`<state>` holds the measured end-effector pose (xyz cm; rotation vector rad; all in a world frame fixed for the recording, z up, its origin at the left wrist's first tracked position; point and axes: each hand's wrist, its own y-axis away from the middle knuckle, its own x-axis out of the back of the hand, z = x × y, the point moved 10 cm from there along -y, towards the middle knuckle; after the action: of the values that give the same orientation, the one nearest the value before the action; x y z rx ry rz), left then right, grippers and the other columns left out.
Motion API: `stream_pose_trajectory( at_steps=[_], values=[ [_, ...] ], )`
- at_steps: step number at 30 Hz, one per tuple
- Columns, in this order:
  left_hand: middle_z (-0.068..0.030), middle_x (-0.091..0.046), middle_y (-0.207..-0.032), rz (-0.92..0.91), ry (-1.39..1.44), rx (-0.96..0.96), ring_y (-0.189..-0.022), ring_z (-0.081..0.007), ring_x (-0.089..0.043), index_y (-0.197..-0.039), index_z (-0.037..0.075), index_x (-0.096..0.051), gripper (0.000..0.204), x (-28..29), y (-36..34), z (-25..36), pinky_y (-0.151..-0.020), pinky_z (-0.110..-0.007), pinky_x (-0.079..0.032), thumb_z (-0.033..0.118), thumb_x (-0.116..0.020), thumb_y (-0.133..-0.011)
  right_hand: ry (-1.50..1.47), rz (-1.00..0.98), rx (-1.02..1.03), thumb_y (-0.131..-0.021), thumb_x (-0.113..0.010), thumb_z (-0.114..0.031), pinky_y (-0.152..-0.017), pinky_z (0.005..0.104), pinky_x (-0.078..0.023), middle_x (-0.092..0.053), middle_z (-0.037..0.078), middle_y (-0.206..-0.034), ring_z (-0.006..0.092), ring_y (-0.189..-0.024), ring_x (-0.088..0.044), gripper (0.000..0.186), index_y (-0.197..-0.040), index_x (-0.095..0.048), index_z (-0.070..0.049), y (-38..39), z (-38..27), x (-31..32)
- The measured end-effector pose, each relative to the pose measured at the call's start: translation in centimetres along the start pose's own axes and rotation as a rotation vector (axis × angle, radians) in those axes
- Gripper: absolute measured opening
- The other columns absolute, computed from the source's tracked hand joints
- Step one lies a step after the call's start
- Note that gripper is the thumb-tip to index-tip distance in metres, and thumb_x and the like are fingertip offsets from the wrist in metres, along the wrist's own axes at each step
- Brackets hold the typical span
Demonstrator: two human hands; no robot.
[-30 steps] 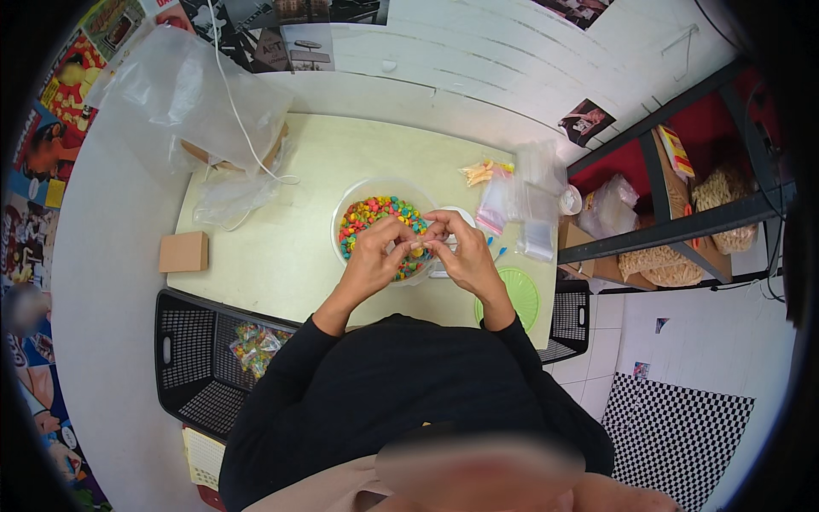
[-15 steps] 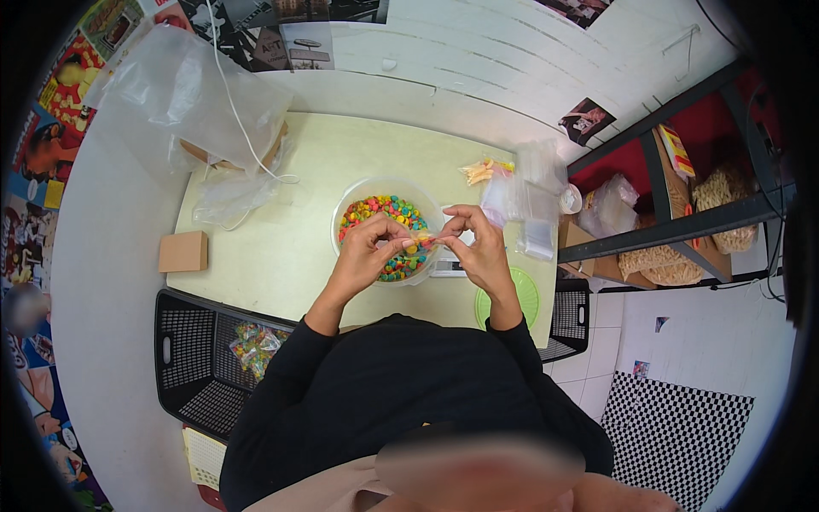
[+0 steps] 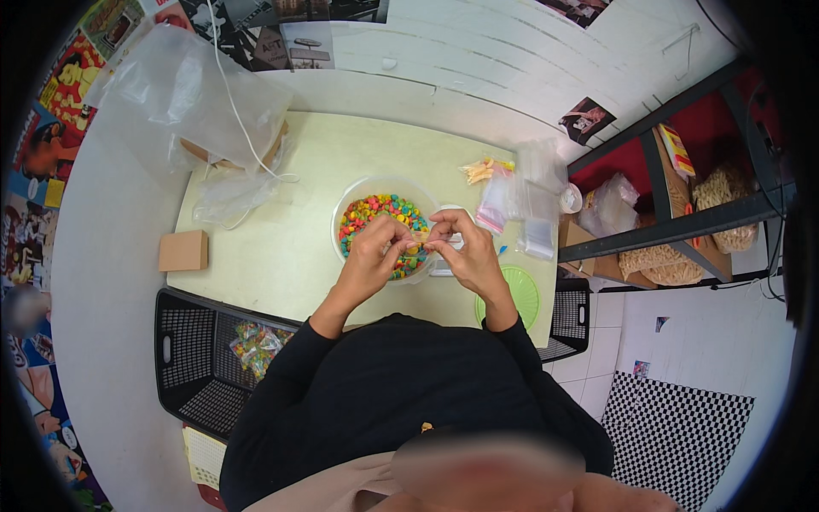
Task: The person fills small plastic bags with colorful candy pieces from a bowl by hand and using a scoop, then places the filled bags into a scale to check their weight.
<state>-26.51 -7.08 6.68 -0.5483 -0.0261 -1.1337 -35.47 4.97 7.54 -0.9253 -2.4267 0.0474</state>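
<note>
Over a round translucent tub (image 3: 339,201) of small, bright, multicoloured pieces (image 3: 375,213), my two hands meet, fingertips almost touching. A small clear plastic bag (image 3: 419,238) is pinched between them, with some coloured content showing; the fingers hide most of it. My left hand (image 3: 368,253) grips its left side, closed thumb to fingers. The right hand (image 3: 467,249) pinches the other side, above the tub's right rim. Part of a white, flat device (image 3: 441,269) shows between the tub and my right hand, largely covered.
Right of my hands lie clear plastic bags (image 3: 536,192) and a green round lid (image 3: 522,297). A cardboard box (image 3: 183,252) stands at the table's left edge. Below it, a black crate (image 3: 200,375) holds filled packets (image 3: 256,346). Black-framed shelves (image 3: 665,230) flank the right side.
My right hand has shifted slightly left, bringing the fingertips closer together on the small bag. My left hand has moved little and keeps its pinch.
</note>
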Motion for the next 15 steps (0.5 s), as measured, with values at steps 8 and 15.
stream_pose_trajectory(
  at_steps=[8, 15],
  values=[
    [-0.0123, -0.060, -0.087, 0.014, -0.024, -0.062, -0.079, -0.0269, -0.060, -0.090, -0.004, -0.061, 0.008, 0.0, 0.0, 0.9, -0.069, -0.037, -0.048, -0.002, -0.068, -0.087, -0.006, -0.013, -0.006, -0.084, -0.069, 0.003, -0.076, 0.0308, -0.052, -0.068, 0.008, -0.084, 0.0171, -0.079, -0.067, 0.046, -0.127, -0.054, -0.001, -0.3, -1.4, 0.2],
    [-0.0098, -0.062, -0.086, -0.031, 0.063, 0.116, -0.078, -0.0220, -0.061, -0.092, -0.002, -0.064, 0.013, -0.3, 0.1, -1.3, -0.067, -0.033, -0.047, 0.006, -0.072, -0.088, 0.002, 0.024, 0.050, -0.084, -0.069, 0.004, -0.075, 0.0309, -0.053, -0.066, 0.008, -0.084, 0.0173, -0.080, -0.066, 0.036, -0.118, -0.058, 0.000, 0.0, -1.2, 0.4]
  ],
)
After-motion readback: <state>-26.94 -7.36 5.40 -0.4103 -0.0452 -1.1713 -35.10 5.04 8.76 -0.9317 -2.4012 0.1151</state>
